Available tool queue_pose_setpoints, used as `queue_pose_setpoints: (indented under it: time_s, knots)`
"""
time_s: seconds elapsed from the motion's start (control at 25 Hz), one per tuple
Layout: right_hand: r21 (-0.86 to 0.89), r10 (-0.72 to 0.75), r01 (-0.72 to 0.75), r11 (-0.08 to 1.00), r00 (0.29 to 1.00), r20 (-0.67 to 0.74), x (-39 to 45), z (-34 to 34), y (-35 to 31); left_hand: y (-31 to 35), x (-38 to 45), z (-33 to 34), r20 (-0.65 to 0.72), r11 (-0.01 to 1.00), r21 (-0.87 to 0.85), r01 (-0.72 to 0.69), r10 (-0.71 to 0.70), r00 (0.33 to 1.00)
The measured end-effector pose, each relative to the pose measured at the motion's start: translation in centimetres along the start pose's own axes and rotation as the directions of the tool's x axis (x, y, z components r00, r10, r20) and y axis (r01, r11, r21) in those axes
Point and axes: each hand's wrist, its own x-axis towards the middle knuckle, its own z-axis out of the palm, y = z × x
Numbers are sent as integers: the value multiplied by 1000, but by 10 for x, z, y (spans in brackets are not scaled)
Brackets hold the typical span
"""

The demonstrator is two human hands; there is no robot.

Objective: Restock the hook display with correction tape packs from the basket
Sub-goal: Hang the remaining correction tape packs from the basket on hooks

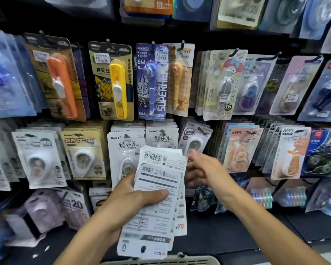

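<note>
A dark hook display (199, 115) fills the far view, hung in rows with carded blister packs, stiff glossy card under clear plastic bubbles. In the near centre a fanned stack of correction tape packs (157, 197) is grasped by the left hand (134, 197), thumb pressed across the white printed backs, barcodes facing up and hang holes pointing near. The right hand (204, 169) is seen just right of the stack, fingers loosely curled toward its right edge; whether a pack is touched cannot be told. At the near edge the slotted beige rim of the basket (161, 260) is visible; its contents are out of view.
</note>
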Motion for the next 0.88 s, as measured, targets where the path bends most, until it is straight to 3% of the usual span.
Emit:
queue_pose_setpoints:
  time_s: [0.04, 0.16, 0.28, 0.36, 0.44, 0.52, 0.6, 0.64, 0.72, 0.76, 0.8, 0.84, 0.88]
  knots:
    - [73, -5, 6, 997, 1000, -3, -5, 7, -5, -1, 0, 3, -16, 1000, -3, -28, 28, 999]
    - [-121, -119, 100, 988, 978, -169, -28, 21, -8, -3, 0, 14, -112, 988, 7, -154, 154, 982]
    - [-54, 0, 5, 999, 997, 81, -47, 28, -4, -7, -1, 20, -190, 977, -26, -210, 201, 961]
    - [-97, 31, -27, 995, 999, 43, -51, 27, -7, -8, -2, 20, -166, 979, -80, -189, 173, 971]
    - [-9, 35, -35, 999, 999, -11, -52, 28, -9, -10, -2, 19, -163, 979, -84, -186, 171, 972]
    - [108, 52, -62, 992, 994, 95, -56, 32, -13, -11, 0, 21, -173, 981, -70, -182, 167, 971]
    - [79, 78, -91, 993, 985, 157, -55, 26, -19, -11, 0, 23, -159, 983, -66, -174, 162, 974]
    - [78, 88, -97, 992, 989, 115, -52, 18, -24, -10, 0, 23, -157, 983, -67, -172, 160, 974]
    - [115, 32, -18, 993, 992, -119, -44, -8, -35, -6, 1, 17, -194, 981, -81, -175, 157, 968]
    - [58, -88, 109, 992, 954, -286, -41, -22, -39, -5, 2, 13, -218, 980, -95, -176, 152, 964]
    - [-108, -269, 246, 963, 864, -426, -39, -34, -39, -4, 3, 10, -233, 979, -104, -176, 148, 961]
    - [-352, -477, 338, 873, 740, -474, -37, -44, -35, -3, 3, 8, -240, 979, -108, -173, 143, 960]
    - [-592, -664, 371, 716, 626, -410, -35, -50, -27, -3, 3, 8, -241, 980, -113, -167, 136, 961]
